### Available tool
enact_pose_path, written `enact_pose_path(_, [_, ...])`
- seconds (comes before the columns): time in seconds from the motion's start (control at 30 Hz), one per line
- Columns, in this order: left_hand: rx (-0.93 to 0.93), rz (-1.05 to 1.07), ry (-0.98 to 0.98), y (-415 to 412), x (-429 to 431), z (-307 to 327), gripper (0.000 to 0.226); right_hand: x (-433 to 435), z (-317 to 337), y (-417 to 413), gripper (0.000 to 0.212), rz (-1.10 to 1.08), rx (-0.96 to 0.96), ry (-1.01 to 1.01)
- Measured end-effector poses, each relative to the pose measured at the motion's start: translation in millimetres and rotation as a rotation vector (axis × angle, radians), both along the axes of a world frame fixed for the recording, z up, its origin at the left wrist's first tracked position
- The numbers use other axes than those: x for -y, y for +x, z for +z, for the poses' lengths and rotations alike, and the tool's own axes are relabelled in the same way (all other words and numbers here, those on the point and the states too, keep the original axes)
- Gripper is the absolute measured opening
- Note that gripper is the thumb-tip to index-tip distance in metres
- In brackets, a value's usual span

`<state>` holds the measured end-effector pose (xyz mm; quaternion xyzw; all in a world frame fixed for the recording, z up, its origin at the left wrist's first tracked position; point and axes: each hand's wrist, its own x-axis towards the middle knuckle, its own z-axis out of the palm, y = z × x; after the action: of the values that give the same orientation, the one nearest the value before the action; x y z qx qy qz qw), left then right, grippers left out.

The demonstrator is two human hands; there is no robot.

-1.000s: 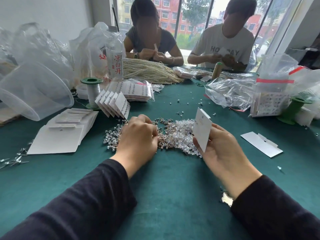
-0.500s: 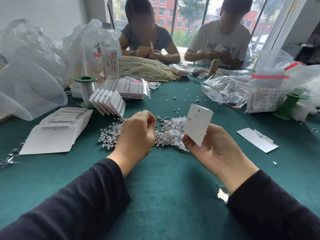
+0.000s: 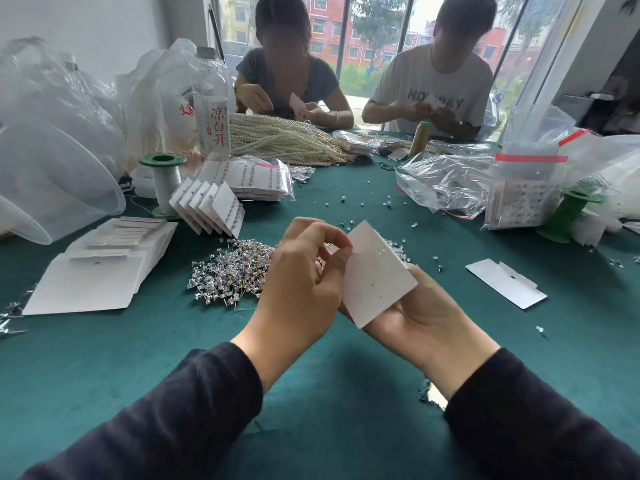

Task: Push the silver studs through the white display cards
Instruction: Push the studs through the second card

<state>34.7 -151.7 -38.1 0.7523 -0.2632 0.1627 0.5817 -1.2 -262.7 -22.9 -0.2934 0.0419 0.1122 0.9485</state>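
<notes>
Now left hand [image 3: 298,282] pinches a stud [image 3: 356,253] against the right hand's [image 3: 426,317] card [image 3: 375,275].

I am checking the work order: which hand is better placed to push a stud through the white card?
Left. The left hand pinches a stud against the white card; the right hand holds that card from beneath, so it is occupied.

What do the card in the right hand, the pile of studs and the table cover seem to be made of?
Card: probably matte white paperboard, stiff and flat, with small punched holes.
Pile of studs: shiny silver metal, seemingly with clear stones, judging by glints.
Table cover: green cloth, perhaps felt or velvet; soft and matte.
</notes>
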Motion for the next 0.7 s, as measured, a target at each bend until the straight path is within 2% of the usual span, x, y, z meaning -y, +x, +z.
enact_pose_path(0.07, [-0.022, -0.007, 0.003, 0.3, -0.3, 0.0, 0.015, -0.5, 0.3, -1.2, 0.037, 0.003, 0.007, 0.028])
enact_pose_path(0.13, [-0.01, -0.005, 0.026, 1.4, -0.2, -0.2, 0.014, -0.5, 0.4, -0.2, 0.03, -0.027, -0.033, 0.019])
enact_pose_path(0.23, [0.071, 0.026, 0.101, 1.2, -0.6, -1.5, 0.012, -0.3, 1.6, 0.5, 0.039, -0.042, -0.056, 0.028])
enact_pose_path(0.37, [0.178, 0.068, 0.209, 0.1, -2.7, -3.2, 0.012, -1.1, 2.5, -0.5, 0.041, -0.057, -0.035, -0.005])
enact_pose_path(0.5, [0.255, 0.095, 0.265, -1.5, -3.3, -3.6, 0.009, 0.3, 1.9, -1.2, 0.013, -0.061, -0.045, 0.001])
enact_pose_path(0.7, [0.341, 0.111, 0.347, -3.5, -5.6, -2.5, 0.01, 0.4, 0.1, -0.7, 0.015, -0.109, -0.096, -0.018])
